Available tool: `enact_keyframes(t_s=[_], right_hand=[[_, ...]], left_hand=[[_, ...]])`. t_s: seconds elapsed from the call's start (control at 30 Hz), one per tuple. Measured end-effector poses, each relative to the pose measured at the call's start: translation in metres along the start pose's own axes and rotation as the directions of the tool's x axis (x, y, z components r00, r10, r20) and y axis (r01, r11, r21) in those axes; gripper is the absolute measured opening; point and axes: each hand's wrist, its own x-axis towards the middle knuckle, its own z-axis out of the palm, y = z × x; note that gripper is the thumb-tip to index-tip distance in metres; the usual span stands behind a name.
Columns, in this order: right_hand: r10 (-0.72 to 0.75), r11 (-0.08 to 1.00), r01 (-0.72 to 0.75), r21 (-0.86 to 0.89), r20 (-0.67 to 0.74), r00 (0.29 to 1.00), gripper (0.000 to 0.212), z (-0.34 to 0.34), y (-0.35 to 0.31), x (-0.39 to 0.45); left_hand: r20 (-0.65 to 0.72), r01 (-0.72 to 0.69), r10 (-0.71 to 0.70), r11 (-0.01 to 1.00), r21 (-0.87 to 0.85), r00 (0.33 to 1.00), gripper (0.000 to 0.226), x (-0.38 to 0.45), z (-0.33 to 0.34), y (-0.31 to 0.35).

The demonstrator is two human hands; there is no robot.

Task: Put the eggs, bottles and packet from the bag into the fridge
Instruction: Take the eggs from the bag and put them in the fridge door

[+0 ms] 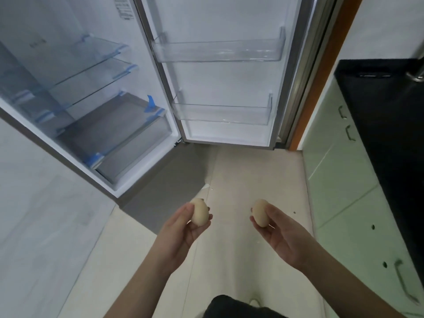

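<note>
Pale floor tiles (252, 171) underfoot, an egg cupped in each palm.
Left hand (183, 228) curls round one egg (200, 212) at 7 o'clock; right hand (282, 235) round another egg (260, 213) at 5; fridge (91, 92) at 11 stands open, shelves bare; nothing stored yet; bag unseen.

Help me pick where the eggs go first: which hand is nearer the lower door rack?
Right. The right hand with its egg is almost straight below the lower door rack; the left hand, holding the other egg, sits further left, toward the fridge body.
</note>
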Motion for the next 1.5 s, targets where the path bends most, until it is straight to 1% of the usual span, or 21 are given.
enact_keyframes(t_s=[0.13,0.23,0.3,0.47,0.53,0.6,0.7,0.87,1.0,1.07,1.13,1.17,1.23,1.27,1.3,1.4,1.43,1.5], right_hand=[[0.012,1.000,-0.011,-0.020,0.048,0.999,0.039,0.033,-0.016,0.038],[0.007,0.999,-0.004,-0.048,0.082,0.997,0.036,0.060,-0.022,0.065],[-0.010,0.998,0.014,-0.056,0.080,0.997,0.033,0.077,-0.026,0.085],[-0.087,0.995,0.088,-0.038,0.028,0.996,0.029,0.122,-0.033,0.136],[-0.114,0.993,0.115,-0.034,0.015,0.993,0.032,0.141,-0.036,0.151],[-0.151,0.985,0.153,-0.078,0.037,0.988,0.030,0.164,-0.040,0.162],[-0.241,0.961,0.247,-0.124,0.063,0.968,0.028,0.193,-0.051,0.174],[-0.349,0.928,0.354,-0.118,0.067,0.935,0.031,0.227,-0.081,0.180],[-0.399,0.885,0.416,-0.208,0.118,0.909,0.036,0.245,-0.118,0.178],[-0.430,0.831,0.463,-0.308,0.170,0.886,0.039,0.250,-0.141,0.178],[-0.460,0.751,0.513,-0.417,0.228,0.858,0.051,0.255,-0.164,0.177],[-0.477,0.713,0.539,-0.448,0.254,0.841,0.057,0.257,-0.175,0.177],[-0.517,0.644,0.596,-0.481,0.300,0.801,0.069,0.264,-0.197,0.178],[-0.541,0.596,0.623,-0.506,0.320,0.778,0.070,0.267,-0.208,0.178],[-0.568,0.527,0.648,-0.550,0.340,0.750,0.066,0.270,-0.218,0.179],[-0.652,0.232,0.665,-0.709,0.394,0.648,0.037,0.278,-0.249,0.181],[-0.669,0.164,0.663,-0.731,0.411,0.619,0.034,0.281,-0.259,0.181],[-0.683,0.050,0.638,-0.768,0.440,0.583,0.035,0.284,-0.278,0.182]], left_hand=[[0.034,-0.017,0.018,1.000,-0.026,0.999,0.042,0.030,0.013,0.016],[0.076,-0.018,0.021,0.999,-0.039,0.997,0.046,0.059,0.015,0.031],[0.099,-0.018,0.021,0.999,-0.036,0.995,0.047,0.082,0.012,0.043],[0.172,-0.058,0.055,0.998,0.013,0.984,0.042,0.140,-0.003,0.092],[0.185,-0.061,0.060,0.998,-0.002,0.981,0.041,0.160,-0.012,0.116],[0.201,-0.060,0.064,0.998,-0.028,0.977,0.040,0.181,-0.018,0.138],[0.230,-0.072,0.066,0.997,0.015,0.971,0.039,0.209,-0.010,0.166],[0.363,-0.143,0.108,0.987,0.071,0.925,0.037,0.238,0.016,0.205],[0.435,-0.244,0.165,0.960,0.134,0.885,0.036,0.254,0.042,0.236],[0.466,-0.315,0.207,0.935,0.166,0.860,0.038,0.262,0.054,0.254],[0.490,-0.399,0.256,0.892,0.213,0.833,0.036,0.269,0.063,0.270],[0.492,-0.451,0.292,0.859,0.242,0.820,0.035,0.273,0.067,0.279],[0.480,-0.552,0.373,0.772,0.314,0.794,0.040,0.280,0.077,0.295],[0.475,-0.588,0.405,0.734,0.340,0.781,0.045,0.282,0.083,0.304],[0.483,-0.620,0.430,0.698,0.359,0.763,0.046,0.285,0.089,0.312],[0.546,-0.714,0.469,0.544,0.441,0.694,0.039,0.292,0.113,0.336],[0.563,-0.737,0.478,0.485,0.471,0.675,0.037,0.294,0.122,0.343],[0.584,-0.759,0.485,0.393,0.520,0.651,0.028,0.302,0.140,0.351]])
